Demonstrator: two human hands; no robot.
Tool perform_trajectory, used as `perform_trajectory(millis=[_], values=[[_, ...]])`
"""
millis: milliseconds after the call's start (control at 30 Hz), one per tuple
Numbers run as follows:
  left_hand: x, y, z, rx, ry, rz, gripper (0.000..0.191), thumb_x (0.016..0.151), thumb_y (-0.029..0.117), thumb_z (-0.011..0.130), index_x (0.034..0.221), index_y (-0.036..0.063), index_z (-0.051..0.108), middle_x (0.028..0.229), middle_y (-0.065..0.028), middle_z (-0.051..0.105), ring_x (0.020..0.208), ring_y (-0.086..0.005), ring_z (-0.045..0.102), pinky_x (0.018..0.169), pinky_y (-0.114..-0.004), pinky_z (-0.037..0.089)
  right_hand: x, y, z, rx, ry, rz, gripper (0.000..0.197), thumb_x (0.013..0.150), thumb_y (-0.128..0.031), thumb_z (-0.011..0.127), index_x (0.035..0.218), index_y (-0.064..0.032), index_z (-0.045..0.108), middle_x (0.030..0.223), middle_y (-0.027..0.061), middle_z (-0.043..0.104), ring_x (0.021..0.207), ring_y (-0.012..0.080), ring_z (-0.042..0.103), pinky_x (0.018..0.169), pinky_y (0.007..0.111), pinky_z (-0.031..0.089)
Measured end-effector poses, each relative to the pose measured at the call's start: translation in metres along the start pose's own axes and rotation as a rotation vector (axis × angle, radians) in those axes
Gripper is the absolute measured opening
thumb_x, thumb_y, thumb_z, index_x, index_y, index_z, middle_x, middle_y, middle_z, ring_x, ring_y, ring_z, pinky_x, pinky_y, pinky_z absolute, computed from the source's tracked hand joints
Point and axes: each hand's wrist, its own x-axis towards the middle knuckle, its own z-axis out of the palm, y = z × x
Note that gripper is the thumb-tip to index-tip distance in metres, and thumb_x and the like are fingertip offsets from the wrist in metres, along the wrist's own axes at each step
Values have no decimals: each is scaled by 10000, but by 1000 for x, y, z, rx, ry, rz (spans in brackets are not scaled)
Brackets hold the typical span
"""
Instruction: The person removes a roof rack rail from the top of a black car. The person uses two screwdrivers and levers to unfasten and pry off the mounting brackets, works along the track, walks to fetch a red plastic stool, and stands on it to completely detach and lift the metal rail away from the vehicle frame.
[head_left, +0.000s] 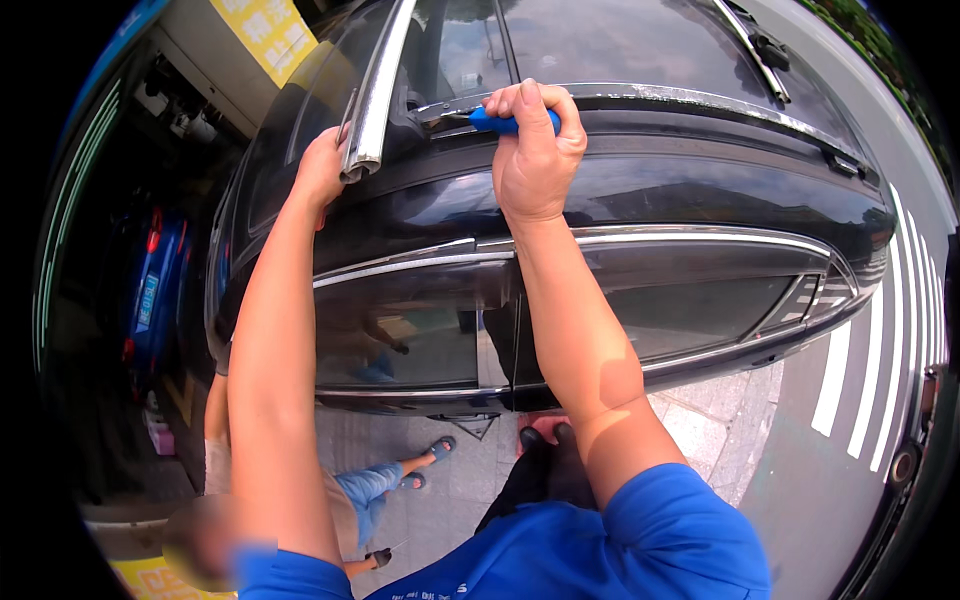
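In my right hand (536, 150) is a blue-handled tool (483, 121), its thin metal shaft pointing left at the roof edge of a black car (720, 187). My left hand (321, 166) is closed around a slim metal tool (349, 109), with a bit of red, apparently its handle, showing below the wrist. A bright silver roof rail strip (386, 82) slants upward beside that hand; its near end shows a hollow channel. Some left fingers are hidden behind the strip. To the right of my right hand, a scuffed silver-grey rail base (667, 94) runs along the roof.
Another person in denim shorts (369, 491) stands close by at lower left, an arm near the car. My feet are on a reddish step (534, 424). A blue car (161, 292) is in the dark bay at left; a striped crossing (862, 382) lies right.
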Motion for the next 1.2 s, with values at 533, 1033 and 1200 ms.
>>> perform_trajectory(millis=[533,1033,1200], values=[[-19,89,-31,-296,-82,-399,631,959,545,540,1157,-47,631,888,-91,663,614,-126,579,460,-263,407,-33,-35,-63,-616,-86,274,142,912,-101,684,999,11,686,826,61,685,707,110,594,666,264,488],[-9,126,-18,247,-220,-263,613,717,369,737,1113,-64,563,751,-122,606,614,-187,578,547,-324,452,15,-46,-71,-702,-311,433,191,848,-168,705,952,-9,721,828,187,714,772,340,708,720,359,560],[-10,127,-20,332,-187,-263,606,705,384,740,1092,-48,564,775,-135,609,614,-200,580,540,-328,460,19,-44,-61,-777,-437,248,231,889,-205,663,965,1,732,843,175,732,780,258,731,725,307,550]])
